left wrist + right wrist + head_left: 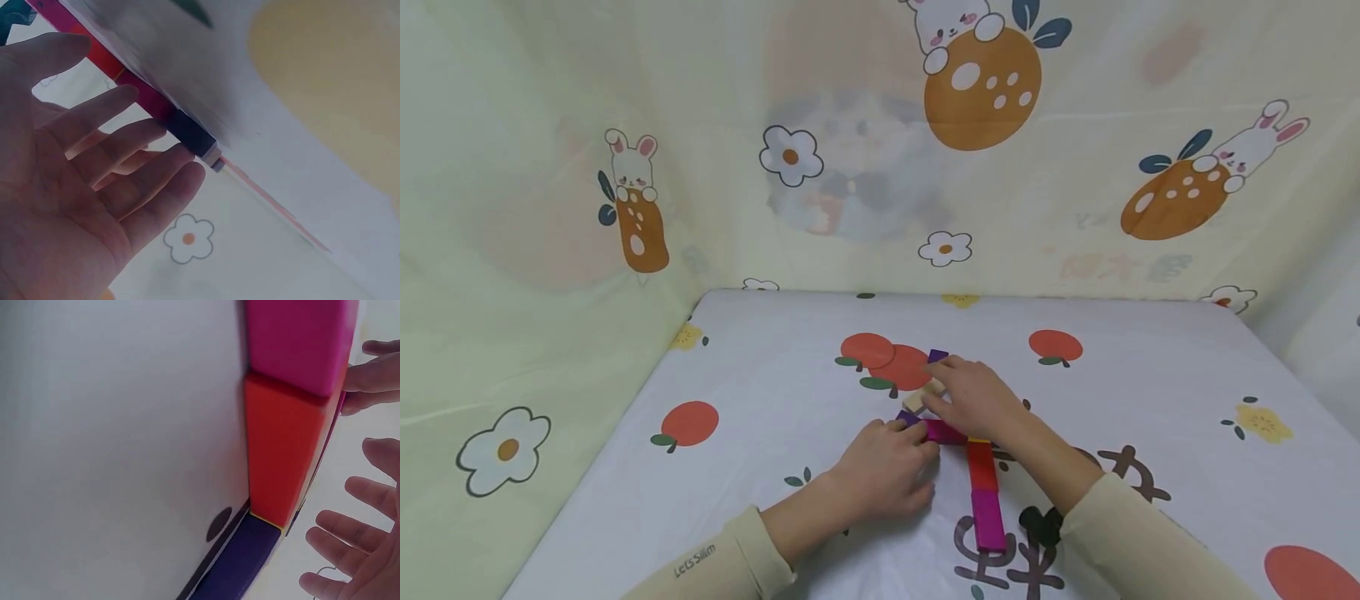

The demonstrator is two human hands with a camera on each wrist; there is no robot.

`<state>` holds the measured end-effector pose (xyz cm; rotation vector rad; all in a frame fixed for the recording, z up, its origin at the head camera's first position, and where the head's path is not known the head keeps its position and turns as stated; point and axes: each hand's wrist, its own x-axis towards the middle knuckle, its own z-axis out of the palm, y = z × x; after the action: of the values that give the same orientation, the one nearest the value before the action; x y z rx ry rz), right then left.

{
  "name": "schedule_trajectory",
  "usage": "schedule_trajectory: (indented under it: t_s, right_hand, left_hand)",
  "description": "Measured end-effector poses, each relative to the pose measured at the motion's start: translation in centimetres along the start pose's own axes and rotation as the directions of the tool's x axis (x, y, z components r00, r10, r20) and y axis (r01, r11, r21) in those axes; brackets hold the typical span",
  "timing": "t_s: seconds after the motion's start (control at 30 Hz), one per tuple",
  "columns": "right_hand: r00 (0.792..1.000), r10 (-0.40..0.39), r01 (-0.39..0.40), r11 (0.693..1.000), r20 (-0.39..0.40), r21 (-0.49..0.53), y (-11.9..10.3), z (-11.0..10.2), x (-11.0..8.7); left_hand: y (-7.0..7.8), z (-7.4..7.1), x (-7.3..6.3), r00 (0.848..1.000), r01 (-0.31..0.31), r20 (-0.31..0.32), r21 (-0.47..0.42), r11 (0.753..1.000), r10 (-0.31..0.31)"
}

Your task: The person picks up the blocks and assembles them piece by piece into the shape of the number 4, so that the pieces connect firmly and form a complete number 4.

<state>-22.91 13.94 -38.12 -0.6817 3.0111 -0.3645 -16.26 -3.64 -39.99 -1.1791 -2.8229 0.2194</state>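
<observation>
In the head view my left hand (887, 471) lies low on the cloth, fingertips at a dark purple block (907, 418) and a magenta block (943, 432). The left wrist view shows its fingers loosely extended beside the row. My right hand (973, 396) reaches over a pale wooden block (916, 403), partly covering it; its fingers are spread in the right wrist view. Whether they touch the wood is hard to tell. Beyond it, a purple block (937, 356) is partly hidden. A red block (982, 465) and a second magenta block (988, 521) extend toward me.
A white cloth (760, 375) printed with fruit and flowers covers the table. Patterned curtains (700, 100) enclose the back and sides. Another dark purple block (234, 556) adjoins the red one in the right wrist view. A black object (1041, 525) is by the right wrist.
</observation>
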Motion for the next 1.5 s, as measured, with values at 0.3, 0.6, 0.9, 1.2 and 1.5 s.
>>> schedule_trajectory:
  t_s: [0.3,0.6,0.9,1.2,1.5]
  right_hand:
    - [1.0,0.008,-0.008,1.0,0.003,0.007,0.2,0.2,0.2]
    - [1.0,-0.001,0.001,1.0,-0.017,0.003,-0.3,0.0,0.4]
    - [1.0,0.0,0.0,1.0,0.007,0.004,-0.8,-0.2,0.8]
    - [0.999,0.016,-0.016,1.0,0.035,-0.002,-0.9,0.0,1.5]
    - [0.998,0.028,-0.028,1.0,0.061,0.01,-1.0,0.0,1.8]
  left_hand:
    - [0.1,0.0,0.1,1.0,0.007,0.006,0.02,1.0,-0.007]
    - [0.2,-0.1,0.1,1.0,0.005,-0.014,0.028,1.0,-0.005]
    - [0.1,-0.2,0.0,1.0,-0.006,-0.024,0.027,1.0,0.007]
    - [0.1,-0.3,0.0,1.0,-0.002,0.002,0.01,1.0,0.002]
    - [0.2,-0.5,0.0,1.0,0.002,0.007,-0.002,1.0,-0.002]
